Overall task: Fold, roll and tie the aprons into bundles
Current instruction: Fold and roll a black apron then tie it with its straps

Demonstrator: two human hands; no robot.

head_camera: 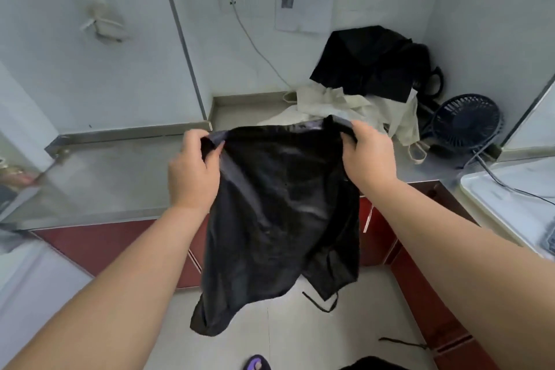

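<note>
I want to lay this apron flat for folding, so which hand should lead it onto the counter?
Probably the left hand: it grips the black apron beside bare steel counter, while the right hand sits near the cloth pile and fan.

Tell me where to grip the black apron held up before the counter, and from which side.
Grip the black apron by its grey top band, one end per hand, coming in from the outer sides with fingers curled over the edge, as the left hand and right hand do. The band stretches taut, so the cloth hangs flat.
</note>
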